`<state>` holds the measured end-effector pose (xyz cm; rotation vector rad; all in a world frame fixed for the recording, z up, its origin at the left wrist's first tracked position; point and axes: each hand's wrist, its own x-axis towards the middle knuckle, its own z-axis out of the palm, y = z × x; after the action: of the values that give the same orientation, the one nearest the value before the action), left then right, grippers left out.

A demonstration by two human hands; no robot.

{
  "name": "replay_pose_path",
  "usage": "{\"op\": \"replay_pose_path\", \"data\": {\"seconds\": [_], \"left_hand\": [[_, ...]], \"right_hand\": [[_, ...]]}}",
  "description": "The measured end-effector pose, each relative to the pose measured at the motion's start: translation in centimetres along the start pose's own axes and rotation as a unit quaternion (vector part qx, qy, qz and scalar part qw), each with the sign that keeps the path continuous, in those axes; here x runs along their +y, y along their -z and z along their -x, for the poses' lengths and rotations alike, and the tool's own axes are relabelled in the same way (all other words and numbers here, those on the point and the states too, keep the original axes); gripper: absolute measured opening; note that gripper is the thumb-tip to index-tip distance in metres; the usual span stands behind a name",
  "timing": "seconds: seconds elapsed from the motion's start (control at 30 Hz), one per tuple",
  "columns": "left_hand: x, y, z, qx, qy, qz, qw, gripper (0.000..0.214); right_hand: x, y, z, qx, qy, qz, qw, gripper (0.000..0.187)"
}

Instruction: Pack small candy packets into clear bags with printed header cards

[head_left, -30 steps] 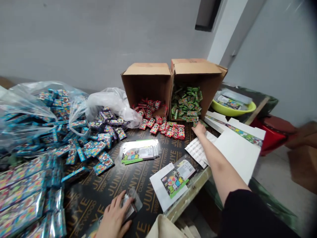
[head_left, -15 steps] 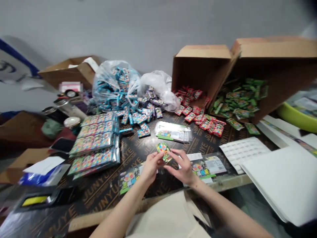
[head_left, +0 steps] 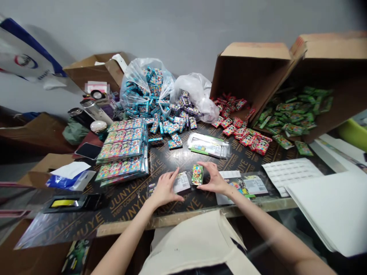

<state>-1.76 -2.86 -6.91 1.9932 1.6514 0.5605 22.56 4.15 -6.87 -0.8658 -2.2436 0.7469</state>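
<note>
A small green printed packet [head_left: 197,175] stands at the front middle of the table. My right hand [head_left: 215,181] has thumb and forefinger at its top and bottom edges, gripping it from the right. To the left, my left hand [head_left: 165,191] is open and holds nothing, thumb and fingers spread. Partly under that hand lies a printed card in a clear sleeve [head_left: 182,182]. Another sleeved card [head_left: 254,185] lies beyond my right wrist. Behind the packet is a small pile of clear sleeves with green-edged cards [head_left: 208,146].
Stacked packs of printed packets [head_left: 123,147] stand at left. A clear bag of blue packets [head_left: 146,88], loose purple packets [head_left: 186,105], a carton with red packets [head_left: 254,139] and one with green packets [head_left: 295,114] line the back. White sheets [head_left: 329,206] lie right; a phone [head_left: 88,151] left.
My left hand has let go of the green packet and moved left, opening. My right hand now has the packet, turned more upright. The whole view has shifted slightly.
</note>
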Motion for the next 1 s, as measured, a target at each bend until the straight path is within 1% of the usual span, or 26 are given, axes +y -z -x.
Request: {"op": "replay_pose_path", "data": {"seconds": [0.03,0.07,0.1,0.13,0.17,0.2,0.23,0.27,0.33,0.37,0.4,0.43,0.47,0.57,0.6,0.63,0.67,0.73,0.77,0.8,0.87,0.9,0.93,0.97,1.0], "left_hand": [[-0.4,-0.1,0.3,-0.008,-0.002,-0.027,1.0,0.112],[-0.5,-0.3,0.5,-0.005,0.0,-0.037,0.999,0.111],[-0.4,-0.4,0.5,0.009,0.005,-0.031,0.999,0.108],[0.1,-0.5,0.4,0.034,0.015,-0.007,0.999,0.101],[0.7,-0.5,0.2,0.056,0.03,0.04,0.997,0.091],[1.6,-0.6,-0.1,0.069,0.051,0.109,0.99,0.078],[2.5,-0.7,-0.5,0.067,0.075,0.196,0.975,0.064],[3.4,-0.8,-0.9,0.051,0.1,0.29,0.951,0.051],[4.8,-1.0,-1.7,0.007,0.14,0.448,0.883,0.035],[5.2,-1.0,-2.0,-0.007,0.153,0.498,0.854,0.032],[5.4,-1.0,-2.2,-0.007,0.163,0.528,0.833,0.03],[5.4,-0.8,-2.3,0.006,0.173,0.544,0.821,0.03],[5.1,-0.7,-2.4,0.027,0.184,0.553,0.812,0.032],[4.2,0.1,-2.4,0.085,0.21,0.568,0.791,0.042],[4.0,0.4,-2.4,0.088,0.213,0.572,0.787,0.045],[3.8,0.5,-2.4,0.079,0.215,0.575,0.786,0.047],[3.8,0.5,-2.4,0.064,0.216,0.578,0.785,0.049],[4.1,0.3,-2.4,0.043,0.217,0.584,0.781,0.051],[4.3,0.0,-2.4,0.044,0.218,0.586,0.779,0.051],[4.5,-0.2,-2.4,0.049,0.219,0.586,0.779,0.051],[4.7,-0.6,-2.3,0.057,0.215,0.575,0.787,0.053],[4.6,-0.7,-2.1,0.054,0.209,0.559,0.8,0.055],[4.3,-0.6,-1.9,0.05,0.199,0.532,0.822,0.057],[3.8,-0.4,-1.6,0.046,0.18,0.487,0.854,0.06],[3.2,-0.2,-1.2,0.045,0.153,0.421,0.893,0.065]], "right_hand": [[0.5,-0.2,0.2,-0.002,-0.009,0.005,1.0,0.081],[0.7,-0.5,0.4,0.001,-0.018,0.008,1.0,0.081],[0.7,-0.7,0.5,0.011,-0.029,0.008,0.999,0.081],[0.5,-0.8,0.5,0.028,-0.04,0.003,0.999,0.08],[0.0,-0.9,0.4,0.049,-0.048,-0.007,0.998,0.081],[-0.6,-1.0,0.2,0.068,-0.053,-0.02,0.996,0.082],[-1.3,-1.1,0.0,0.079,-0.05,-0.031,0.995,0.084],[-2.1,-1.1,-0.3,0.083,-0.042,-0.036,0.995,0.086],[-3.4,-0.9,-0.9,0.069,-0.023,-0.014,0.997,0.092],[-3.9,-0.7,-1.0,0.058,-0.02,0.008,0.998,0.095],[-4.2,-0.4,-1.1,0.047,-0.023,0.033,0.998,0.096],[-4.5,-0.1,-1.1,0.036,-0.03,0.053,0.997,0.093],[-4.6,0.2,-1.0,0.021,-0.035,0.064,0.997,0.085],[-4.7,1.2,-0.4,-0.036,-0.028,0.05,0.998,0.047],[-4.7,1.4,-0.2,-0.046,-0.021,0.038,0.998,0.042],[-4.8,1.5,-0.1,-0.051,-0.013,0.028,0.998,0.044],[-4.8,1.6,0.0,-0.053,-0.004,0.02,0.998,0.053],[-5.0,1.4,-0.1,-0.058,0.018,0.012,0.998,0.082],[-5.2,1.2,-0.2,-0.065,0.031,0.01,0.997,0.093],[-5.3,0.9,-0.4,-0.07,0.041,0.008,0.997,0.098],[-5.4,0.4,-0.5,-0.065,0.048,0.001,0.997,0.095],[-5.2,0.1,-0.6,-0.055,0.046,-0.002,0.997,0.091],[-4.9,-0.1,-0.6,-0.043,0.043,-0.004,0.998,0.088],[-4.4,-0.2,-0.5,-0.03,0.04,-0.003,0.999,0.085],[-3.8,-0.3,-0.4,-0.015,0.035,0.003,0.999,0.082]]}}
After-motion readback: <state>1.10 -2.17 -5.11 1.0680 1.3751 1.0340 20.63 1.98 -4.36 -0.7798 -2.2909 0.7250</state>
